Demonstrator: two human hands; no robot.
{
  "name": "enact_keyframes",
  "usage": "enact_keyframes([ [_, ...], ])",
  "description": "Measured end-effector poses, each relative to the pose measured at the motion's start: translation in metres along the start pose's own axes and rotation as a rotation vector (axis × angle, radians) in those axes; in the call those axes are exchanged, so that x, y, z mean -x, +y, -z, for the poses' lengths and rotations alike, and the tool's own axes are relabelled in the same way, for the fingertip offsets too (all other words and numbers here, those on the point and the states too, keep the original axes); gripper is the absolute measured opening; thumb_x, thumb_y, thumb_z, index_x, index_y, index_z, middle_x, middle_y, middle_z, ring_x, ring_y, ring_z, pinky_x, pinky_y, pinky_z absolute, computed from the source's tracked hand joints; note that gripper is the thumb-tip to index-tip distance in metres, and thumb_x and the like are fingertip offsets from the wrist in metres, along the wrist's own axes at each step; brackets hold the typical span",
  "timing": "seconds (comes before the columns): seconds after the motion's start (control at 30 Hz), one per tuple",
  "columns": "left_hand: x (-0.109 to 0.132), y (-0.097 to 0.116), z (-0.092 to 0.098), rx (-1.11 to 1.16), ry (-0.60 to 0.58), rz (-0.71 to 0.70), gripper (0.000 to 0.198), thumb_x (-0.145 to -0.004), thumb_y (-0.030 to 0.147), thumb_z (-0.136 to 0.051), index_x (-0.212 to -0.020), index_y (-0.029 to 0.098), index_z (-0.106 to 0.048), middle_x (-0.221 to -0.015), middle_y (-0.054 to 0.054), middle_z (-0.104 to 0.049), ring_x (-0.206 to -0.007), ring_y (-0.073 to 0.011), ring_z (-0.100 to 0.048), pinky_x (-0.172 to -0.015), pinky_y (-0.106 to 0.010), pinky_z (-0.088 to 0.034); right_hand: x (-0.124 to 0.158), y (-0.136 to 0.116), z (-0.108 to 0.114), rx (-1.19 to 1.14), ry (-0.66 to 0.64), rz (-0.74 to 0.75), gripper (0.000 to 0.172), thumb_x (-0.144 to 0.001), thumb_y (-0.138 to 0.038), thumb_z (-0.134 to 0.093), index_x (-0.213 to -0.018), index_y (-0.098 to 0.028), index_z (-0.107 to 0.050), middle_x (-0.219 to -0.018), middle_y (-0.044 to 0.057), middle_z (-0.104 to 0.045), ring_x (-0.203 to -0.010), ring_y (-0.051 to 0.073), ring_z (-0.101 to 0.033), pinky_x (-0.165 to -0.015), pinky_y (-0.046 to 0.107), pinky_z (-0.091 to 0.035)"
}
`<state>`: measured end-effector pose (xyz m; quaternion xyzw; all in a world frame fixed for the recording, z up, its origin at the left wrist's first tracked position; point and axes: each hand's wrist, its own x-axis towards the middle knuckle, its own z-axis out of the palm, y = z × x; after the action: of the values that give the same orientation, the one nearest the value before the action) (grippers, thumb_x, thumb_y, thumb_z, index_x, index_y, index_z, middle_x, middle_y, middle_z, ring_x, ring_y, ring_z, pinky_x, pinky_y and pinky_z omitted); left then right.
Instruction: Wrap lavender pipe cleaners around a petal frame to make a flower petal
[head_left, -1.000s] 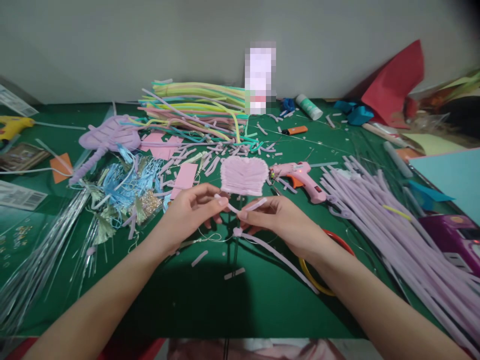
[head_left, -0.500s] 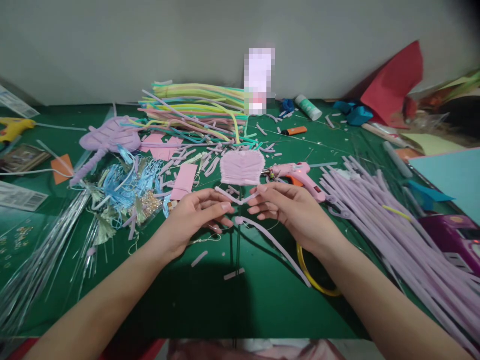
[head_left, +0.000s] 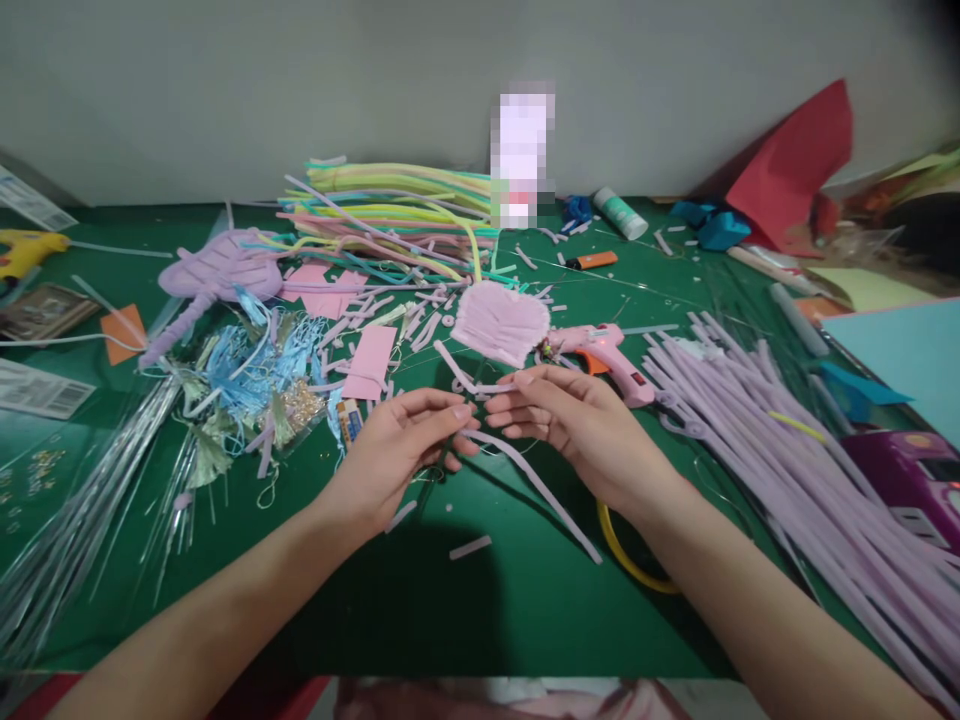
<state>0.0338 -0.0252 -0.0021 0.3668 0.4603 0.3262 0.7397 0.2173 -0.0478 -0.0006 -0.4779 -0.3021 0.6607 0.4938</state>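
My left hand (head_left: 409, 450) is closed, thumb and fingers pinching a thin dark stem. Above it, a fan-shaped panel of lilac pipe cleaners (head_left: 501, 322) leans to the right. My right hand (head_left: 566, 415) pinches one end of a short lilac pipe cleaner (head_left: 454, 368), bent into a V, its other arm pointing up left. From beside the left fingertips a longer lilac pipe cleaner (head_left: 544, 490) trails down to the right. How it joins the stem is hidden by the fingers.
A pink glue gun (head_left: 611, 358) lies behind my right hand, a yellow ring (head_left: 630, 560) beneath that forearm. Lilac pipe cleaners (head_left: 757, 440) spread at right. Blue tassels (head_left: 259, 360), a finished lilac piece (head_left: 221, 270) and a coloured pipe-cleaner bundle (head_left: 397, 210) lie left and behind.
The fan-shaped panel has tilted clockwise and shifted slightly right. My left hand has moved right, now at the stem. The bent pipe cleaner's free end has left the left fingers and points up.
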Motion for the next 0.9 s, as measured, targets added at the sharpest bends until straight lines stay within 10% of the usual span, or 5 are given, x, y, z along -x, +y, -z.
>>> enact_keyframes([
  [0.67, -0.0007, 0.0065, 0.0009, -0.102, 0.002, -0.021, 0.019, -0.078, 0.031, -0.075, -0.086, 0.016, -0.065, -0.065, 0.004, -0.063, -0.054, -0.0074, -0.059, -0.049, -0.016, -0.047, 0.003, 0.0008, -0.0018, 0.249, -0.012, 0.026, 0.026, -0.074, -0.041, -0.075, -0.082, -0.018, -0.065, -0.083, 0.003, -0.072, -0.077, 0.016, -0.071, -0.068, 0.026, -0.055],
  [0.9, 0.001, 0.0075, 0.0009, -0.133, 0.064, -0.113, 0.017, -0.078, 0.029, -0.073, -0.082, 0.015, -0.064, -0.067, 0.001, -0.063, -0.061, -0.0099, -0.059, -0.053, -0.018, -0.047, 0.0072, -0.0004, -0.0043, 0.597, 0.161, 0.215, 0.03, -0.068, -0.036, -0.078, -0.083, -0.021, -0.058, -0.085, 0.002, -0.067, -0.067, 0.014, -0.063, -0.058, 0.027, -0.05],
])
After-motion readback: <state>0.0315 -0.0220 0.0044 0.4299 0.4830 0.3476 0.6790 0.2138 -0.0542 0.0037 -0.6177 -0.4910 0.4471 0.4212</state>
